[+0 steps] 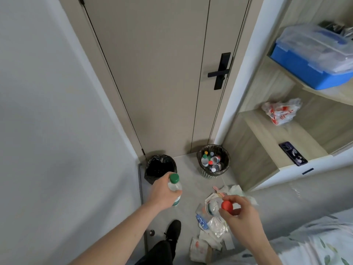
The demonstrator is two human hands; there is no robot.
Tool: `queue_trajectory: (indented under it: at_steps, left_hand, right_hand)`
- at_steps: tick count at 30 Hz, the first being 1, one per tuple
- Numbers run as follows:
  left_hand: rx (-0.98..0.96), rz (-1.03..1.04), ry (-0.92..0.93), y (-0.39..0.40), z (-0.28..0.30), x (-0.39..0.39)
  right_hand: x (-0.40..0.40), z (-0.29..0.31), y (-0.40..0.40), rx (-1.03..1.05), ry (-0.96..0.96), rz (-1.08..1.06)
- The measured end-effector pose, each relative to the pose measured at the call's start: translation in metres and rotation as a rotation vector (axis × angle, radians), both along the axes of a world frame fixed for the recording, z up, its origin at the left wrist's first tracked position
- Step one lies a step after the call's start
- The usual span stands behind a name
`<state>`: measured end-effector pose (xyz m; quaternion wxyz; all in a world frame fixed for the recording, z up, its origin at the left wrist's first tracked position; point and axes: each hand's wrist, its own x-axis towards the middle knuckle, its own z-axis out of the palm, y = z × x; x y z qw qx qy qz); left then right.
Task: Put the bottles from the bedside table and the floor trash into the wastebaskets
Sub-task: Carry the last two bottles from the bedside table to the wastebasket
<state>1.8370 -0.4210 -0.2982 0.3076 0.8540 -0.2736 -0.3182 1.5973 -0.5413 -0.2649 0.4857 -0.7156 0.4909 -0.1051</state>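
My left hand (164, 194) grips a clear bottle with a green cap (174, 183), held just in front of the black-lined wastebasket (159, 167). My right hand (241, 213) holds a clear bottle with a red cap (226, 205) above a pile of floor trash (212, 230) made of wrappers, tissues and plastic bags. A mesh wastebasket (213, 161) by the door holds several bottles with coloured caps.
A closed beige door (162, 73) with a black handle stands behind the baskets. A grey wall runs along the left. Wooden shelves on the right carry a blue box (313, 64), a plastic bag (280, 111) and a phone (293, 153). The bed edge lies at lower right. My shoe (172, 230) stands on the floor.
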Motion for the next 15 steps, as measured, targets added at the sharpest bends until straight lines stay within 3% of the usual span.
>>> queue_trajectory:
  at_steps: [8, 15]
  left_hand:
    - [0.000, -0.044, 0.144, -0.074, -0.011, 0.077]
    - [-0.094, -0.164, 0.321, -0.121, -0.010, 0.071]
  right_hand:
    - [0.077, 0.003, -0.068, -0.004, 0.106, -0.005]
    - [0.068, 0.017, -0.098, -0.039, 0.160, -0.119]
